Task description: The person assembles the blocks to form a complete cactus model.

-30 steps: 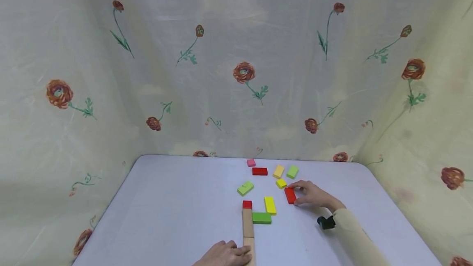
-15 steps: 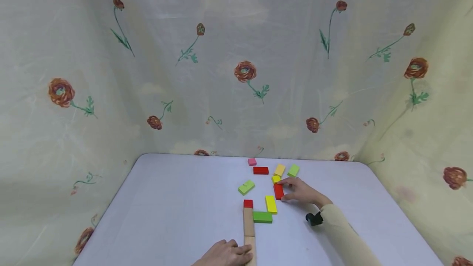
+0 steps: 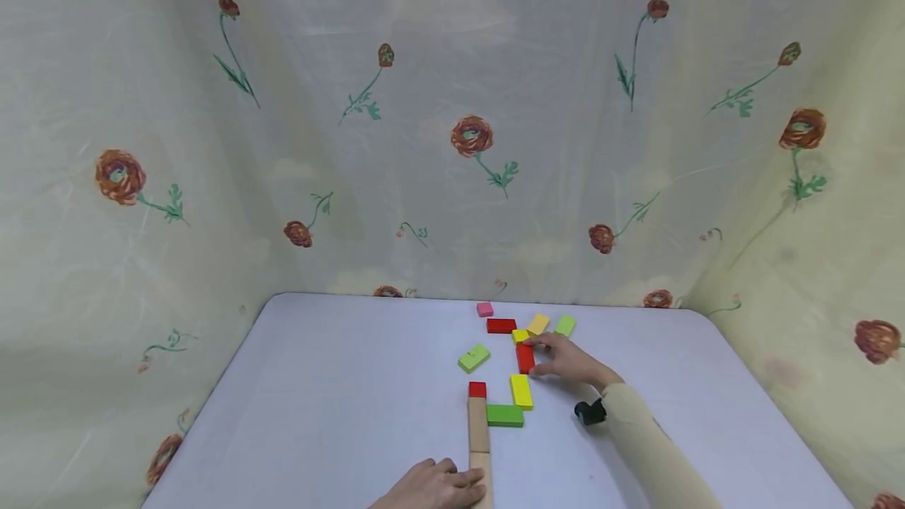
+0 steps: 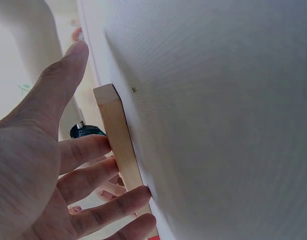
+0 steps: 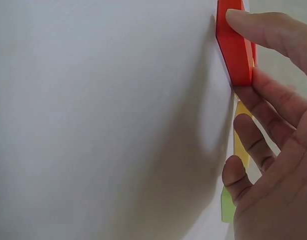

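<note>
My right hand (image 3: 569, 362) pinches a red block (image 3: 525, 360) lying on the table, thumb at its near end and fingertips at its far end. In the right wrist view that red block (image 5: 235, 47) fills the gap between thumb and index finger. A small yellow block (image 3: 520, 336) sits right at its far end, by the dark red block (image 3: 501, 326). Below it lies a longer yellow block (image 3: 521, 392), then a green block (image 3: 504, 416). My left hand (image 3: 438, 485) rests its extended fingers along a wooden block (image 4: 118, 135), thumb spread away.
A second wooden block (image 3: 478, 425) and a small red block (image 3: 477, 389) continue the row forward. Around them lie a light green block (image 3: 474, 358), a pink block (image 3: 484, 309), a pale orange block (image 3: 539, 324) and another light green block (image 3: 566, 326). A floral curtain (image 3: 396, 140) borders the table.
My right hand has slid the red block left and slightly away, and the small yellow block has shifted left with it toward the dark red one. My left hand has stayed put.
</note>
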The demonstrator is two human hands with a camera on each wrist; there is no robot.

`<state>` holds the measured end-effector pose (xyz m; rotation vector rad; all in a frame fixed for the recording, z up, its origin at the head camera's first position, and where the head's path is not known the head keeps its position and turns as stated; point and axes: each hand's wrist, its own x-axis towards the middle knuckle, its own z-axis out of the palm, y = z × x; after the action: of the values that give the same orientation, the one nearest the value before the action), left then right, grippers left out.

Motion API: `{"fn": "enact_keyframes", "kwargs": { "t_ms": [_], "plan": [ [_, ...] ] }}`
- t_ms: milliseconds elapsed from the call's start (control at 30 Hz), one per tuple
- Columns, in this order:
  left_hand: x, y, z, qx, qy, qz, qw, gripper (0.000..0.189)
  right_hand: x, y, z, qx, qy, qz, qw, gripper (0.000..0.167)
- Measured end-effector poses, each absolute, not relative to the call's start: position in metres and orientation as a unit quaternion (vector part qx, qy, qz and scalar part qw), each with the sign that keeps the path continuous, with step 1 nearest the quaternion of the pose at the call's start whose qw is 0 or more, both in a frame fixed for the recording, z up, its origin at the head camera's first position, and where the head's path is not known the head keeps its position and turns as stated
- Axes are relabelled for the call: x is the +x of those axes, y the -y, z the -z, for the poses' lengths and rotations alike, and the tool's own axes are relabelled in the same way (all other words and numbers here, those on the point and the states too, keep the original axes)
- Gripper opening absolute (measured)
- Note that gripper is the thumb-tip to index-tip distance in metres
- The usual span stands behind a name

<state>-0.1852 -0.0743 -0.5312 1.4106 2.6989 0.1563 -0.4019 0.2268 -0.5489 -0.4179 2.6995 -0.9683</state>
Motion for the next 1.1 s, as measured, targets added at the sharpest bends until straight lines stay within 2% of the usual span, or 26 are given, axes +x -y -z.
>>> {"fn": "enact_keyframes", "kwargs": {
  "t_ms": [333,567,833,1100],
  "plan": [
    [-0.185,0.075,0.532,0.465,-0.883,-0.056,0.037,0.05,-0.404,-0.215,0.552,-0.125,-0.928,0.333,0.109,0.056],
    [-0.184,0.075,0.531,0.457,-0.886,-0.054,0.055,0.052,-0.402,-0.209,0.551,-0.118,-0.929,0.334,0.105,0.054],
    [-0.184,0.074,0.532,0.463,-0.884,-0.051,0.036,0.049,-0.399,-0.206,0.553,-0.116,-0.925,0.341,0.121,0.053],
    [-0.184,0.075,0.531,0.46,-0.885,-0.049,0.048,0.051,-0.398,-0.204,0.55,-0.11,-0.924,0.346,0.12,0.049]
  ]
}}
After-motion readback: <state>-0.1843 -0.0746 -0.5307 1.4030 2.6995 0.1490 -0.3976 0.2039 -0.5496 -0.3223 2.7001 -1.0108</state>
